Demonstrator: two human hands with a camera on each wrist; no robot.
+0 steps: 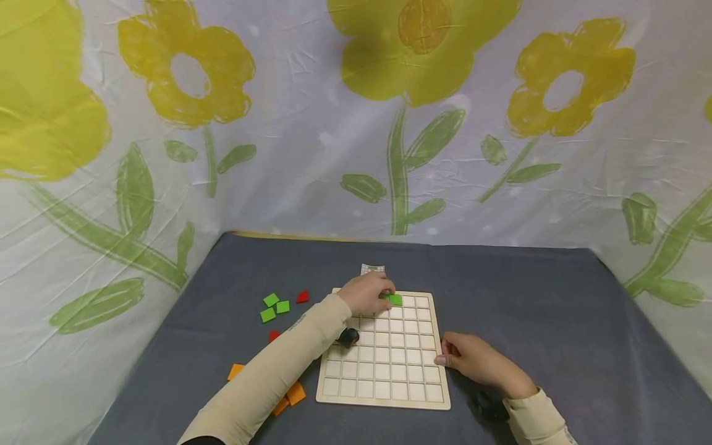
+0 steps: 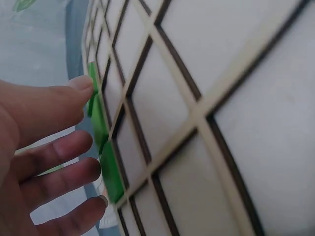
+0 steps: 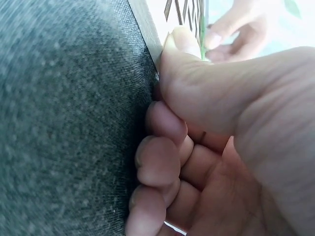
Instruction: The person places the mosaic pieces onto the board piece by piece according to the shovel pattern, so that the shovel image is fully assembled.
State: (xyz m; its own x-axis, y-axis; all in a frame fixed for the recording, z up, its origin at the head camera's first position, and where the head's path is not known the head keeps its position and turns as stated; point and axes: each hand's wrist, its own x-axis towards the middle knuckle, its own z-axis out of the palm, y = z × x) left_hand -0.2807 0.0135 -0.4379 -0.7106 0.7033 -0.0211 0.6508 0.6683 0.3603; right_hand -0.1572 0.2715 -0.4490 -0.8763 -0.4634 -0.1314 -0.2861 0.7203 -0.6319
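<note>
A pale wooden grid board point(image 1: 382, 390) lies on the dark cloth. At its far edge my left hand point(image 1: 368, 293) pinches a green square tile point(image 2: 92, 73) between thumb and index finger, over the top row. Other green tiles point(image 2: 112, 172) sit in that row beside it; the left wrist view shows them edge-on, close to my lower fingers. My right hand point(image 1: 475, 358) grips the board's right edge, with the thumb point(image 3: 184, 44) on top and the other fingers curled at the side. Its fingertips rest on the cloth.
Left of the board lie loose green tiles point(image 1: 268, 315), red pieces point(image 1: 302, 296) and orange tiles point(image 1: 296, 394), some partly hidden by my left sleeve point(image 1: 278, 364). Behind the board is a small printed card point(image 1: 372, 268). A flower-patterned curtain point(image 1: 300, 185) surrounds the table.
</note>
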